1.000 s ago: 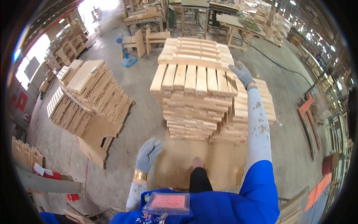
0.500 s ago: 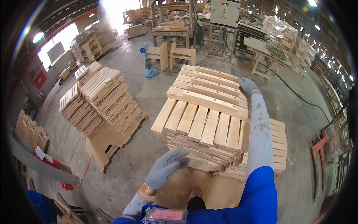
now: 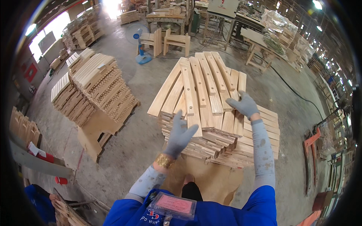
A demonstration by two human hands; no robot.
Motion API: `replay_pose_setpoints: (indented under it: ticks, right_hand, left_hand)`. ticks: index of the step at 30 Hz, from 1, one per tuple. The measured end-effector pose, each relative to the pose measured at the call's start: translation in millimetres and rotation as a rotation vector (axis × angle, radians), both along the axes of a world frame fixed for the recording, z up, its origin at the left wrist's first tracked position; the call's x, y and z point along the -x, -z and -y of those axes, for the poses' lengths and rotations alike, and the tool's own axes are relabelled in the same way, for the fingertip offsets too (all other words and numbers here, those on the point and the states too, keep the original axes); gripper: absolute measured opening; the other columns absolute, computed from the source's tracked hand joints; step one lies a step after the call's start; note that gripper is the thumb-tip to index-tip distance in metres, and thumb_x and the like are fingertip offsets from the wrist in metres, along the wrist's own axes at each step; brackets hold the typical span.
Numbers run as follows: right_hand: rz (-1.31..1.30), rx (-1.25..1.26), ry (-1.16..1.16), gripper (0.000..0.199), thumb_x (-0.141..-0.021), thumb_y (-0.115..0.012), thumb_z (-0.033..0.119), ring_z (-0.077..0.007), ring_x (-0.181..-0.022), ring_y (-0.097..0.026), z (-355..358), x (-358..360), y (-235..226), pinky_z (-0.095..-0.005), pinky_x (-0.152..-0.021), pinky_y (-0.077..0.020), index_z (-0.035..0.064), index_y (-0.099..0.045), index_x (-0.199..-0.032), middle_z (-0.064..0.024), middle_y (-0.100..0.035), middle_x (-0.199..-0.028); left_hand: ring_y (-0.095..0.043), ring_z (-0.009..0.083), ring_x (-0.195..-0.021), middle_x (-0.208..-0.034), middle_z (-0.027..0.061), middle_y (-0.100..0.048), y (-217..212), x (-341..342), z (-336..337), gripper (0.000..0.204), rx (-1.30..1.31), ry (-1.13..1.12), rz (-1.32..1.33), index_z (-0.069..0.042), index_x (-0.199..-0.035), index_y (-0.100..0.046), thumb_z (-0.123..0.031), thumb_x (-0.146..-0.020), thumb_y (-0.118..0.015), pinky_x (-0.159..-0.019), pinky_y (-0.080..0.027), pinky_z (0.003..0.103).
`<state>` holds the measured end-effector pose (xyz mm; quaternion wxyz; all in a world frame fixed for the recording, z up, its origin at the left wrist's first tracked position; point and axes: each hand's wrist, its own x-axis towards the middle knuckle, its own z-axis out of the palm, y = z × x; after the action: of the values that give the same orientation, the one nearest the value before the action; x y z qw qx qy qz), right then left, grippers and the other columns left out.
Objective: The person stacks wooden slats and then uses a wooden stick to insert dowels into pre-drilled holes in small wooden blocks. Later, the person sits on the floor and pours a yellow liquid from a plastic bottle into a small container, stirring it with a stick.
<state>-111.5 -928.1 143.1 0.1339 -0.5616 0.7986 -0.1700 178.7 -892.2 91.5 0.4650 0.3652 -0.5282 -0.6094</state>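
Note:
A stack of pale wooden slats (image 3: 217, 126) stands in front of me. On its top several slats with drilled holes (image 3: 198, 81) lie fanned out, running away from me. My left hand (image 3: 177, 138), in a grey glove, is at the near left corner of these slats. Its thumb and fingers are spread, and nothing is in it. At the right side of the top layer is my right hand (image 3: 246, 105), also gloved. Its thumb and forefinger are apart beside the slat ends, and it grips nothing; whether it touches a slat I cannot tell.
Another tall stack of slats (image 3: 98, 81) stands on a pallet to the left. A blue fan (image 3: 142, 58) and a wooden frame (image 3: 177, 42) are beyond my stack. Lower slats (image 3: 267, 130) extend at its right. A dark cable (image 3: 298, 94) crosses the floor. Another person's blue sleeve (image 3: 37, 203) shows at lower left.
The drilled slats have turned from lying crosswise to pointing away from me, fanned out. My left hand has moved up to the stack and spread; my right hand has come nearer.

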Motion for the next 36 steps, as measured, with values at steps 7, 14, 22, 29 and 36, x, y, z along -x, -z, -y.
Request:
replay_pose_setpoints:
  ticks: [7,14,22,29,36]
  right_hand:
    - [-0.120,0.112,0.181,0.102,-0.065,-0.057,0.069,-0.0370,-0.112,-0.051,47,-56,-2,-0.0427,-0.089,-0.0433,0.0050,-0.028,-0.139,-0.0240,-0.044,-0.129]
    - [-0.026,0.063,0.131,0.099,-0.060,-0.064,0.054,-0.0373,-0.107,-0.055,73,-33,7,-0.0386,-0.090,-0.0443,0.0047,-0.028,-0.139,-0.0243,-0.055,-0.116]
    - [0.624,0.123,0.203,0.094,-0.065,-0.066,0.050,-0.0327,-0.108,-0.055,47,-3,-23,-0.0340,-0.086,-0.0449,0.0002,-0.031,-0.136,-0.0249,-0.056,-0.116]
    - [0.171,0.210,0.151,0.099,-0.063,-0.066,0.057,-0.0309,-0.115,-0.050,42,-16,13,-0.0329,-0.094,-0.0409,-0.0105,-0.037,-0.129,-0.0268,-0.050,-0.123]
    - [0.548,0.320,0.093,0.086,-0.067,-0.075,0.033,-0.0221,-0.091,-0.060,15,-34,27,-0.0296,-0.077,-0.0482,-0.0157,-0.036,-0.126,-0.0222,-0.058,-0.107]
  left_hand:
    - [-0.045,0.0046,-0.065,-0.079,0.0022,-0.048,0,-6,17,0.081,-0.037,-0.051,0.075,0.005,-0.140,-0.015,-0.008,-0.078,-0.065,-0.055,-0.041,0.019]
    - [-0.047,0.0046,-0.071,-0.081,-0.0003,-0.051,-26,-30,29,0.076,0.060,-0.101,-0.066,0.007,-0.137,-0.023,-0.011,-0.079,-0.066,-0.061,-0.040,0.018]
    - [-0.055,0.0232,-0.088,-0.106,0.0184,-0.051,-50,26,48,0.076,0.216,-0.021,0.304,0.008,-0.132,-0.034,-0.032,-0.076,-0.067,-0.073,-0.046,0.032]
    - [-0.047,0.0378,-0.114,-0.124,0.0296,-0.044,-3,69,74,0.077,0.200,-0.091,0.222,0.008,-0.125,-0.042,-0.047,-0.075,-0.063,-0.097,-0.036,0.037]
    - [-0.056,0.0152,-0.094,-0.106,0.0109,-0.057,-4,54,63,0.045,0.010,-0.005,-0.136,0.003,-0.121,-0.047,-0.020,-0.084,-0.057,-0.078,-0.046,0.027]
